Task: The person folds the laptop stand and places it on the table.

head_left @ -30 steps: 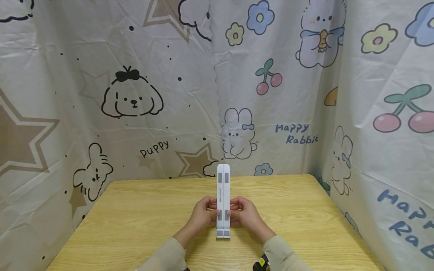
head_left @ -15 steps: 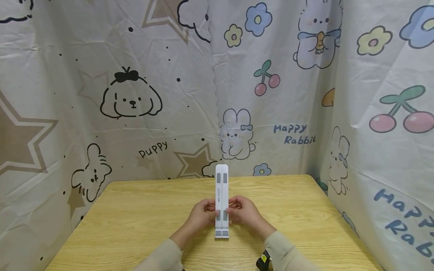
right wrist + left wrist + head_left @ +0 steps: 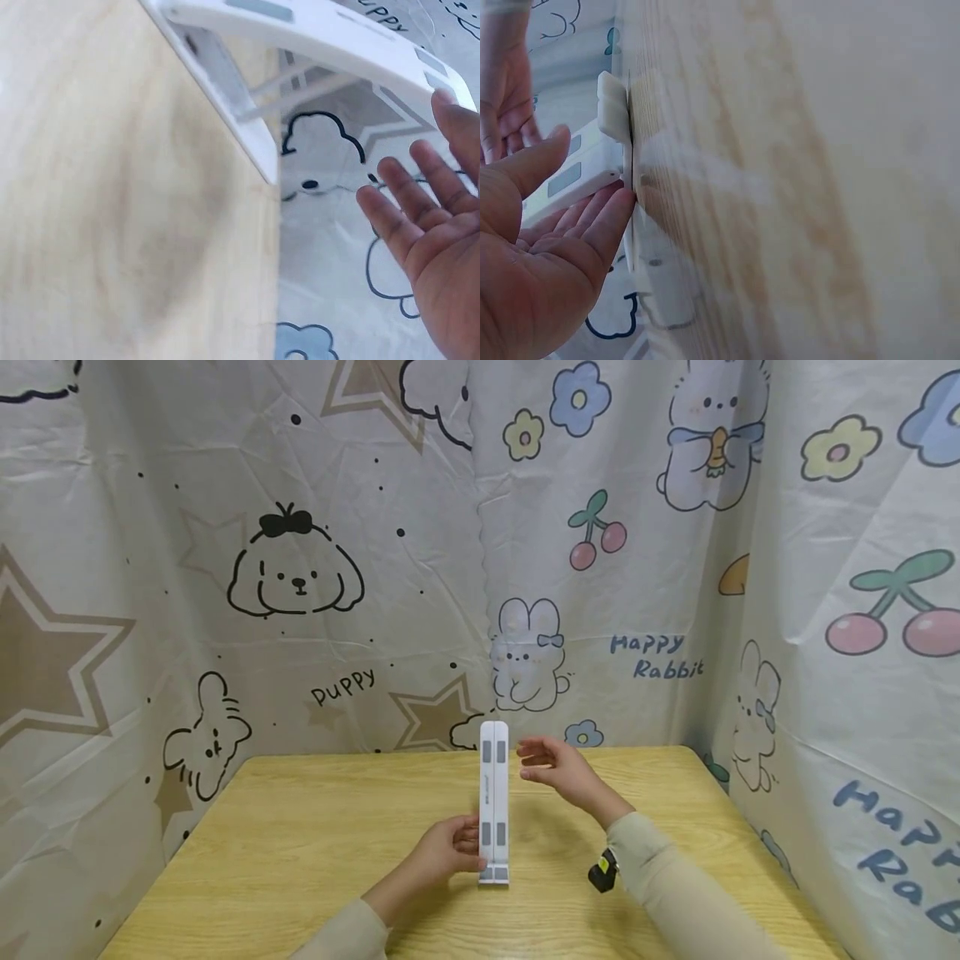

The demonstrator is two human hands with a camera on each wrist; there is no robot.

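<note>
The white stand (image 3: 494,793) sits near the middle of the tabletop (image 3: 315,827), its low end towards the person. In the right wrist view, its long upper part, dotted with grey patches (image 3: 487,752), slopes up from a flat base (image 3: 225,97), with thin struts (image 3: 300,97) between.

The left hand (image 3: 446,852) comes in low from the left, back of the wrist upward, beside the stand's low end. Its fingers are extended and relaxed, thumb spread from them; the thumb tip overlaps the stand's edge in the head view. Whether it touches, I cannot tell.

The right hand (image 3: 562,770) is raised by the stand's high end, a small gap between them in the head view. Its palm faces the stand; the fingers are spread, slightly bent and hold nothing. The forearm slants in from lower right, in a pale sleeve (image 3: 675,885), with a black device (image 3: 602,872) at the cuff.

A printed curtain (image 3: 420,610) hangs behind the tabletop.
</note>
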